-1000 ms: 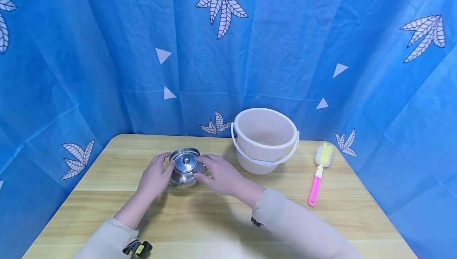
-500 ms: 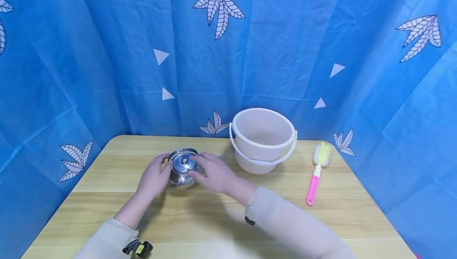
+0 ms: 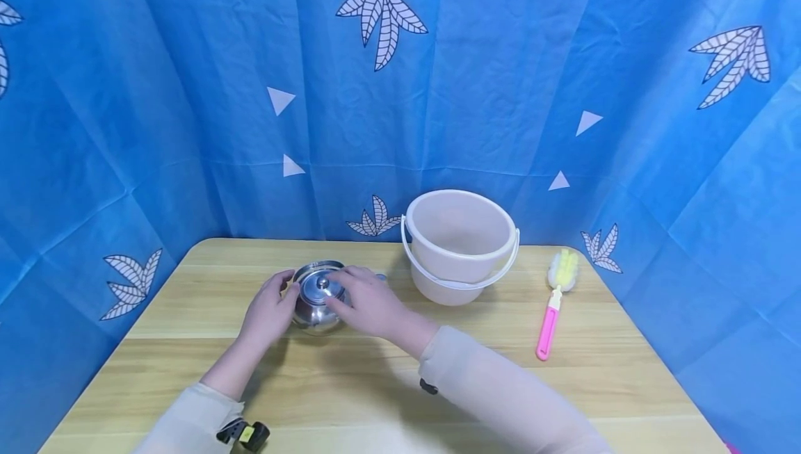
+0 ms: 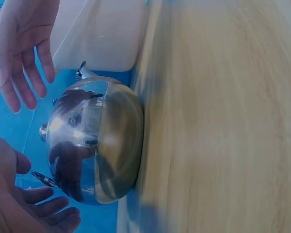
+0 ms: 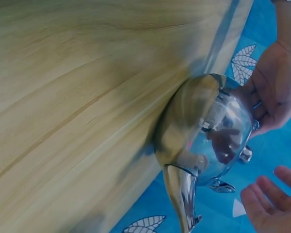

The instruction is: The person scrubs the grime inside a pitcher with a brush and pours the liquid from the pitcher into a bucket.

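A shiny steel teapot [image 3: 318,313] with a round-knobbed lid [image 3: 322,290] stands on the left half of the table. Its spout [image 5: 183,194] points to the right, partly behind my right hand in the head view. My left hand [image 3: 269,311] is at the pot's left side, thumb and fingers apart around the metal handle [image 4: 43,178]; whether they touch it I cannot tell. Above the lid's right side hovers my right hand [image 3: 370,303], fingers relaxed and spread, with a gap to the knob [image 4: 43,132] in the left wrist view.
A white bucket [image 3: 453,270] with its handle lowered stands right of the teapot near the back edge. Farther right lies a sponge brush [image 3: 555,304] with a pink handle. Blue patterned curtain [image 3: 400,127] surrounds the wooden table [image 3: 350,398].
My right hand has shifted left over the lid, nearer the knob, and the spout tip now shows behind it. The left hand stays beside the teapot.
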Demonstrator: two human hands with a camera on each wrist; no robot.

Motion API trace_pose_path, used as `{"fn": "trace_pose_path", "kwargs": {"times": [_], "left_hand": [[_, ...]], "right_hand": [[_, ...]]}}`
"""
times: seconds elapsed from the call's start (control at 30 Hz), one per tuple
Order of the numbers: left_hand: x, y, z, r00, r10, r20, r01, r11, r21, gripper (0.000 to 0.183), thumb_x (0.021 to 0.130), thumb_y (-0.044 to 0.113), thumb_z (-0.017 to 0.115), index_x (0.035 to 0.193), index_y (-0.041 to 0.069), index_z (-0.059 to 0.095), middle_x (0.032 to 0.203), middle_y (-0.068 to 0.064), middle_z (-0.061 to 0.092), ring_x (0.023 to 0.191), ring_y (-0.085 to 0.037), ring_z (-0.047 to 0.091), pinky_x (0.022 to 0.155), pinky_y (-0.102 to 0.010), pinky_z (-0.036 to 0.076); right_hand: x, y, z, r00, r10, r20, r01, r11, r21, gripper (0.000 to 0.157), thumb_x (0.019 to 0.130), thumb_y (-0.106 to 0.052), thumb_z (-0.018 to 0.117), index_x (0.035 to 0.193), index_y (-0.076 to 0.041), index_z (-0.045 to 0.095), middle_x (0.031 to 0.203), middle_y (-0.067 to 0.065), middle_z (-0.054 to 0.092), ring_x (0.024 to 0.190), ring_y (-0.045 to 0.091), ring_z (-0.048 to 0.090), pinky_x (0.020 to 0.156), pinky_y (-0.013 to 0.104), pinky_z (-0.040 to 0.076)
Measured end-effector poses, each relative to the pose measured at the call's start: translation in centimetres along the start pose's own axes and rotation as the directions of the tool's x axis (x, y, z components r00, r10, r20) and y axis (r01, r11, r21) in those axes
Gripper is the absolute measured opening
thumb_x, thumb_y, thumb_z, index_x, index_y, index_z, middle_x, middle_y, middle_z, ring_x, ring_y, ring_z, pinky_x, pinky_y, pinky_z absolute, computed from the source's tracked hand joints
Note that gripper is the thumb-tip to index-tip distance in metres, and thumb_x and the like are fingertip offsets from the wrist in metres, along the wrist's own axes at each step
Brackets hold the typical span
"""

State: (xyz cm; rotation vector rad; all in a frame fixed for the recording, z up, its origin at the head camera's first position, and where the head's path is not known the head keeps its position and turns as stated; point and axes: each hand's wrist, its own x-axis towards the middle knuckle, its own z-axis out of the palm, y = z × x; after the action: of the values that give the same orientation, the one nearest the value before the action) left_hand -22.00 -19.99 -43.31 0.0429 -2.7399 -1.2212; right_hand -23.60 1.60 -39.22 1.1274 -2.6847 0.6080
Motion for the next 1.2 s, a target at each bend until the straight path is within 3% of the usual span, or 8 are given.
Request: {"fn": "trace_pose_path", "kwargs": {"times": [1.2], "left_hand": [[0.3,-0.5,0.8,1.000,-0.030,0.004,0.030,0.997,-0.076,0.056,0.108,0.035,0.037,0.149,-0.002,0.038,0.144,-0.027,0.049,0.134,-0.045,0.044,0.112,-0.061,0.032]], "right_hand": [[1.9,-0.5,2.0,0.997,0.080,-0.014,-0.080,0.997,-0.006,0.043,0.099,-0.033,0.061,0.136,-0.011,0.061,0.133,0.007,0.062,0.122,0.022,0.058,0.106,0.034,0.046]]}}
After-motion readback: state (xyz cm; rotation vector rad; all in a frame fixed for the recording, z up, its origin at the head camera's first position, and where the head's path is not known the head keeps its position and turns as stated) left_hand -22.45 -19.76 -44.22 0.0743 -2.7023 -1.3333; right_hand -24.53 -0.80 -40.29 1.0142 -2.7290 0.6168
